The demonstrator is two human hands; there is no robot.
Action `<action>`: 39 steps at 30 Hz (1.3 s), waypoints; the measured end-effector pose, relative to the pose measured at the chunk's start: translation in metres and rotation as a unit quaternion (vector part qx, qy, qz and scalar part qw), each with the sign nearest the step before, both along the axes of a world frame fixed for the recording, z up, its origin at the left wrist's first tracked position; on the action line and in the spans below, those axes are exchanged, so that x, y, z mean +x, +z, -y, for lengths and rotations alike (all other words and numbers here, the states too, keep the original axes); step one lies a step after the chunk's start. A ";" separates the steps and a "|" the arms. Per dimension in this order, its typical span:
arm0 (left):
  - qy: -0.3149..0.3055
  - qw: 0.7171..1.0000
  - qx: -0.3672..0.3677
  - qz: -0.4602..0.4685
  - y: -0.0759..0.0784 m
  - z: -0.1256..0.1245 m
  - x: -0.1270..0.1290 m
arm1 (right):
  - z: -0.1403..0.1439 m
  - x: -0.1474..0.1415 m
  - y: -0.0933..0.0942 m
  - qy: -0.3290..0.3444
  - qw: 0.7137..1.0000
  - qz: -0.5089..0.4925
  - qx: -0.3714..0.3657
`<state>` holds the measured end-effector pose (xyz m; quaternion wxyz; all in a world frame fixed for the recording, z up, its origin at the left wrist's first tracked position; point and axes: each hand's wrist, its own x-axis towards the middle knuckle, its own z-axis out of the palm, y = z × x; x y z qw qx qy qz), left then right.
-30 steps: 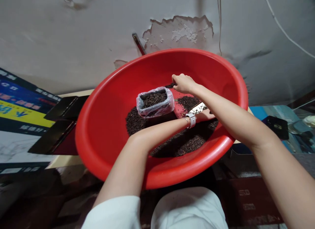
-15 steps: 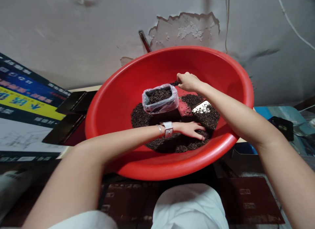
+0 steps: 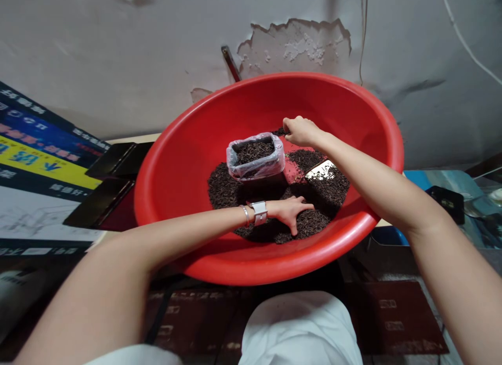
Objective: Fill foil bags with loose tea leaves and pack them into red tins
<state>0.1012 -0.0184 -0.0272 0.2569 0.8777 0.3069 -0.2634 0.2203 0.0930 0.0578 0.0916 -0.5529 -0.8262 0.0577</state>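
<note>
My left hand (image 3: 292, 212), with a white watch on its wrist, spreads its fingers over a bed of dark loose tea leaves (image 3: 309, 224) in a large red plastic basin (image 3: 176, 161). Farther back, my right hand (image 3: 301, 130) is closed, with a few dark leaves beside its fingertips; what it grips is hidden. Left of that hand stands a rectangular box lined with a clear plastic bag (image 3: 276, 163) and filled with tea leaves. Under my right forearm lies a shiny pale flat piece (image 3: 318, 170), partly covered by leaves.
Dark boxes (image 3: 100, 205) stand left of the basin beside a printed board (image 3: 35, 161). A black flat object (image 3: 447, 203) lies on the blue surface at right. Behind the basin is a wall (image 3: 157, 56) with peeling paint. A white-clothed knee (image 3: 300, 328) is below.
My left hand has drawn back to the left across the tea leaves, its fingers now spread wider. My right hand has stayed nearly in place.
</note>
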 end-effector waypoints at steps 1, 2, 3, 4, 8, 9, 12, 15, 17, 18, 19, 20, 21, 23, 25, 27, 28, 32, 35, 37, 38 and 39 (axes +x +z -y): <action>0.004 1.000 0.018 0.009 -0.001 0.002 -0.001 | 0.000 0.000 0.001 -0.001 1.000 0.000 0.000; 0.009 0.999 0.034 0.020 -0.001 0.005 -0.002 | 0.001 0.000 0.002 -0.003 1.000 -0.001 0.000; 0.016 0.998 0.047 0.031 -0.002 0.008 -0.004 | 0.001 0.000 0.003 -0.004 1.000 -0.002 -0.001; 0.023 0.997 0.056 0.043 -0.002 0.011 -0.006 | 0.002 0.000 0.004 -0.005 1.000 -0.003 -0.002; 0.075 0.987 0.065 0.126 0.004 0.022 -0.018 | 0.003 0.001 0.007 0.001 1.000 -0.010 -0.002; 0.097 0.981 0.061 0.155 0.008 0.024 -0.022 | 0.003 0.001 0.007 0.002 1.000 -0.011 -0.002; 0.182 0.948 0.048 0.257 0.033 0.021 -0.034 | 0.002 0.001 0.006 0.000 1.000 -0.011 -0.002; 0.262 0.887 0.068 0.375 0.067 0.007 -0.049 | 0.002 0.002 0.005 -0.007 1.000 -0.008 -0.001; 0.322 0.833 0.096 0.441 0.088 -0.007 -0.059 | 0.002 0.002 0.004 -0.009 1.000 -0.006 0.000; 0.352 0.803 0.110 0.469 0.096 -0.014 -0.064 | 0.002 0.002 0.004 -0.009 1.000 -0.005 -0.001; 0.378 0.773 0.121 0.495 0.104 -0.021 -0.070 | 0.002 0.002 0.004 -0.008 1.000 -0.004 -0.001; 0.400 0.745 0.127 0.518 0.110 -0.028 -0.075 | 0.002 0.002 0.004 -0.008 1.000 -0.003 -0.003; 0.417 0.721 0.130 0.539 0.115 -0.035 -0.080 | 0.002 0.002 0.004 -0.008 1.000 -0.002 -0.004; 0.439 0.686 0.124 0.567 0.120 -0.045 -0.090 | 0.003 0.003 0.004 -0.010 1.000 0.000 -0.006; 0.460 0.664 0.108 0.580 0.122 -0.053 -0.098 | 0.004 0.003 0.005 -0.013 1.000 0.001 -0.007; 0.480 0.648 0.087 0.584 0.122 -0.058 -0.103 | 0.004 0.003 0.006 -0.015 1.000 0.003 -0.010; 0.488 0.642 0.079 0.586 0.121 -0.059 -0.106 | 0.005 0.003 0.006 -0.014 1.000 0.004 -0.012; 0.490 0.635 0.073 0.592 0.117 -0.063 -0.110 | 0.005 0.003 0.006 -0.015 1.000 0.008 -0.016; 0.480 0.637 0.074 0.599 0.116 -0.065 -0.111 | 0.003 0.003 0.004 -0.019 1.000 0.011 -0.014; 0.481 0.637 0.073 0.598 0.116 -0.065 -0.111 | 0.001 0.003 0.002 -0.020 1.000 0.012 -0.011; 0.483 0.637 0.073 0.597 0.116 -0.065 -0.111 | 0.000 0.003 0.001 -0.019 1.000 0.012 -0.009; 0.485 0.636 0.074 0.595 0.117 -0.065 -0.110 | -0.001 0.004 0.000 -0.019 1.000 0.012 -0.008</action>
